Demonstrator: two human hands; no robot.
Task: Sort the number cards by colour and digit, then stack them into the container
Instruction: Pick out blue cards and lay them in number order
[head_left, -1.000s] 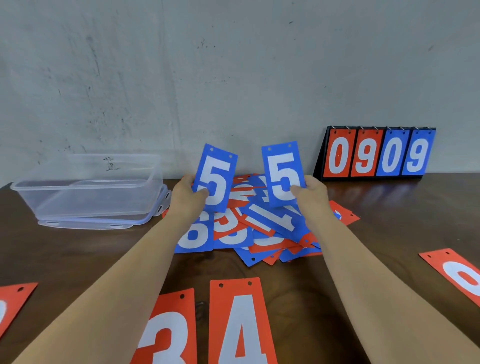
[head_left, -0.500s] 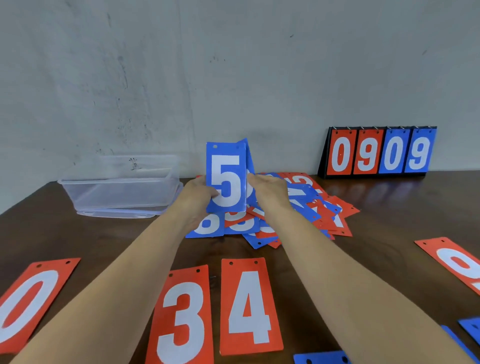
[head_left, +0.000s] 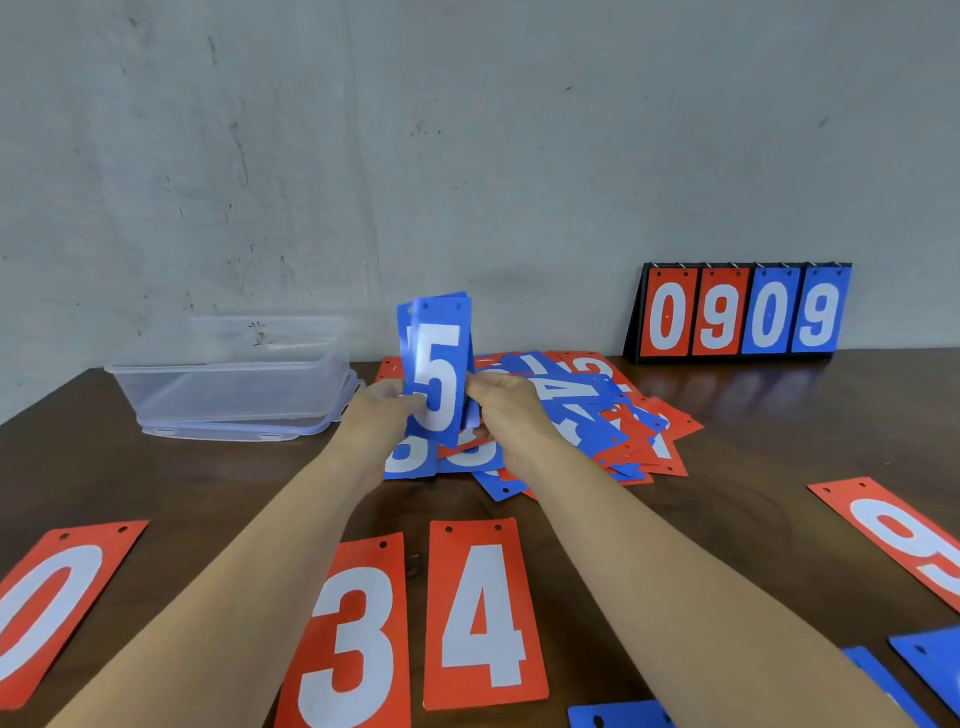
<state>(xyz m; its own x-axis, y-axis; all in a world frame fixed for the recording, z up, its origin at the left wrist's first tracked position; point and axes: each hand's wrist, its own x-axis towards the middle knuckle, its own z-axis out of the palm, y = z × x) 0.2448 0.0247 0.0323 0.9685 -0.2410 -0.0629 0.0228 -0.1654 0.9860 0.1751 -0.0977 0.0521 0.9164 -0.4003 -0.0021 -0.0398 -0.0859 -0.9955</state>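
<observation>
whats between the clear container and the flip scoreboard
In the head view: the loose pile of red and blue cards, with the left hand and right hand holding blue 5 cards upright over it.

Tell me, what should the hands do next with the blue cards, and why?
Probably line up the two blue cards and lay them on the table as one pile: the left hand and right hand pinch them overlapped but uneven.
</observation>
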